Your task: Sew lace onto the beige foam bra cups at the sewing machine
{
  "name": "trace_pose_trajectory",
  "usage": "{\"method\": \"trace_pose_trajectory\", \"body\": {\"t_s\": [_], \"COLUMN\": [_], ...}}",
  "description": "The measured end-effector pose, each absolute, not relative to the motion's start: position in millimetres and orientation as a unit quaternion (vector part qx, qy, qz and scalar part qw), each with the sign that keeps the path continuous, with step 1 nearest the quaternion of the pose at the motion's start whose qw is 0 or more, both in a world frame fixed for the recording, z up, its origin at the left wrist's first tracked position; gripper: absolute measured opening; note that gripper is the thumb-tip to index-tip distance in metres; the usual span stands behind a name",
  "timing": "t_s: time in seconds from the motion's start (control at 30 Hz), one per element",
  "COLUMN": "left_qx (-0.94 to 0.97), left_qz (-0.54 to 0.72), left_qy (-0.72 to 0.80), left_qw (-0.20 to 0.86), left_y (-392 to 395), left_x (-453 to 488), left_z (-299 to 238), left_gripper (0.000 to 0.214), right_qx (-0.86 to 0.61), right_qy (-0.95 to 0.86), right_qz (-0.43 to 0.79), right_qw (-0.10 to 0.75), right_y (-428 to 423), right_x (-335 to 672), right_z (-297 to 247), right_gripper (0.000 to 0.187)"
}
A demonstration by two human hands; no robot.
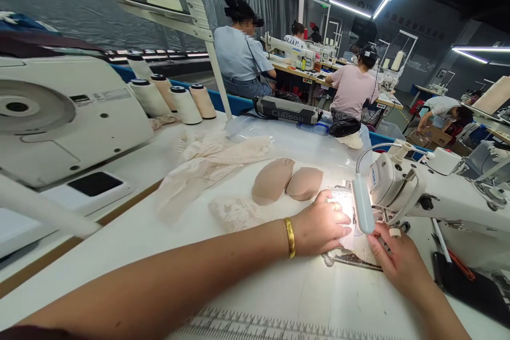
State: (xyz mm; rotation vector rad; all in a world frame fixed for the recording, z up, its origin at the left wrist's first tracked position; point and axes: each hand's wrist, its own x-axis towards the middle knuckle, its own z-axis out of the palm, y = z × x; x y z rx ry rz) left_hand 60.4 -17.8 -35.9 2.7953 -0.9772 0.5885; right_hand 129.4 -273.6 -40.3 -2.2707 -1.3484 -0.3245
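Note:
Under the lamp's glare lies a pale piece of fabric (347,240) on the metal plate of a sewing machine (414,183). My left hand (321,226), with a ring and a gold bangle at the wrist, has its curved fingers pressed on this fabric left of the needle area. On the other side, my right hand (398,257) pinches at the fabric's edge with thumb and forefinger, close by the machine head. The lamp (362,206) partly hides the needle area. Beyond my left hand rest two beige bra cups (274,180), near some cream lace (235,213).
More sheer lace fabric (199,175) spreads over the table at left. Thread cones (185,105) stand by another machine (67,117). A ruler (279,326) runs along the front edge; a black phone-like object (472,287) lies at right. Other people sit at machines beyond.

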Motion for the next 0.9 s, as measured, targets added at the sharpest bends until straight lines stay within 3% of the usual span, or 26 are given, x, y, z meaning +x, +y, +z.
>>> {"method": "trace_pose_trajectory", "body": {"t_s": [0.23, 0.77, 0.9], "left_qx": [0.918, 0.935, 0.917], "left_qz": [0.205, 0.192, 0.260], "left_qy": [-0.338, -0.291, -0.297], "left_qw": [0.029, 0.058, 0.060], "left_y": [-27.3, -26.4, -19.2], "left_x": [46.7, 70.8, 80.1], "left_z": [-35.3, -39.6, -46.8], "left_gripper": [0.018, 0.011, 0.011], "right_qx": [-0.802, -0.856, -0.859], "right_qy": [-0.565, -0.479, -0.471], "right_qz": [-0.022, -0.093, -0.124], "right_qw": [0.191, 0.172, 0.156], "right_y": [-267.2, -257.0, -249.5], "right_x": [123.1, 135.8, 131.7], "right_z": [-36.9, -63.7, -57.2], "right_gripper": [0.023, 0.024, 0.015]}}
